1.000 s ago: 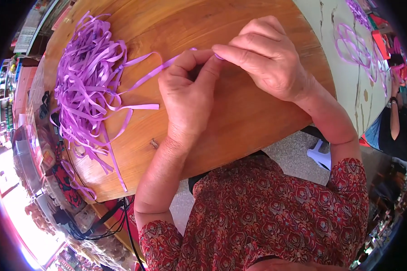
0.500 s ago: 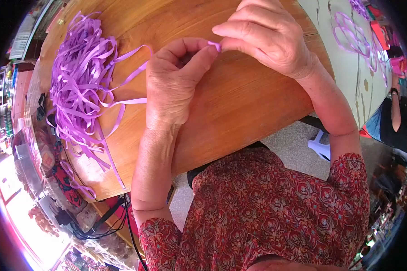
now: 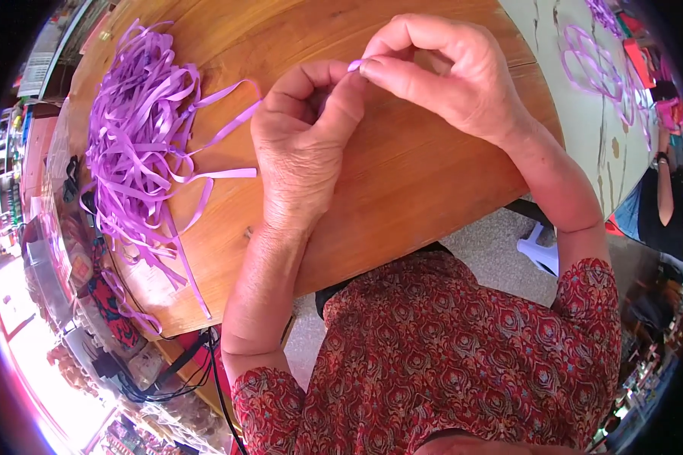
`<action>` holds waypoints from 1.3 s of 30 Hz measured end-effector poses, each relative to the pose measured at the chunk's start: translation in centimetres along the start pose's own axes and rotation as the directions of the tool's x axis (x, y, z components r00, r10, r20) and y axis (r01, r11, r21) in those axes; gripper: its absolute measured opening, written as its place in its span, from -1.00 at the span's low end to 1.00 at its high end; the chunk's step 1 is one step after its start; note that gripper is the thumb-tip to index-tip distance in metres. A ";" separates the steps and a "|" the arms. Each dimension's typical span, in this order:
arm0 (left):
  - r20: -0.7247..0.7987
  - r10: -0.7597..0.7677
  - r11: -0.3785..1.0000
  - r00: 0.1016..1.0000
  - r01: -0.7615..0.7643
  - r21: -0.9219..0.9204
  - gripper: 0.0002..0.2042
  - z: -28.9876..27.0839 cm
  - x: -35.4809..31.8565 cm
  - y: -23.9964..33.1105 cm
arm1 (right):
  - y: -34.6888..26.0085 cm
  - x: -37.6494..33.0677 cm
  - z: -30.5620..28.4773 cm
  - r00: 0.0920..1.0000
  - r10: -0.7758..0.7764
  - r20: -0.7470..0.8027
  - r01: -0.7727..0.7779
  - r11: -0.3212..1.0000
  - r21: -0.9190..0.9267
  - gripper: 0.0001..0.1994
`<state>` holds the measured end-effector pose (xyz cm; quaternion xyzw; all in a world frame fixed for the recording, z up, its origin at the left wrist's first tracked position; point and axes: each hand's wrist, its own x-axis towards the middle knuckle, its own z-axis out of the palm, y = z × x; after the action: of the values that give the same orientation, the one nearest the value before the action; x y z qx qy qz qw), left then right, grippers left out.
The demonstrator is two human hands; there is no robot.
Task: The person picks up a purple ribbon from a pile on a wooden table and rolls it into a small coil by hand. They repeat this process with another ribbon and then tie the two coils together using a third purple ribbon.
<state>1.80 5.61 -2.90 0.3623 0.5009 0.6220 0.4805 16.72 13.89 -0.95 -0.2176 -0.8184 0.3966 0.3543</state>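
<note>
Currently both hands pinch one purple strip end: left hand thumb-and-finger, right hand fingers closed. Ribbon pile at 9 o'clock on wooden table.

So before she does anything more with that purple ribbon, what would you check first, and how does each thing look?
1. Ribbon end pinched between both hands: ok.
2. Left hand thumb and forefinger closed on it: ok.
3. Right hand fingertips meeting the left: ok.
4. Rest of the held strip free of snags: cannot tell, hidden by the hands.
5. Ribbon pile lying on the wooden table, close to the left hand: ok.
</note>
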 end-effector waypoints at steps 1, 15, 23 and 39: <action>0.000 0.002 1.000 1.000 -0.002 0.001 -0.90 0.1 0.0 0.0 | -0.2 0.1 -0.2 0.990 0.137 0.041 -0.142 0.978 0.150 -0.88; 0.252 -0.051 0.816 0.966 0.186 -0.548 -0.92 -0.6 0.2 -1.1 | 0.0 -0.2 0.2 0.946 0.268 0.181 -0.322 0.747 0.581 -0.87; 0.224 -0.098 0.801 0.970 0.211 -0.561 -0.91 -0.4 0.2 -1.1 | 0.2 -0.2 0.6 0.956 -0.258 -0.136 0.244 0.963 -0.114 -0.83; 0.201 -0.083 0.880 0.976 0.166 -0.445 -0.89 -0.9 0.2 -1.3 | 0.2 0.1 -0.1 0.933 -0.355 -0.064 0.340 0.925 -0.171 -0.83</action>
<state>1.25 5.64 -4.39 0.2588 0.3177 0.6559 0.6339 16.73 14.11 -1.02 -0.1146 -0.8551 0.2509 0.4389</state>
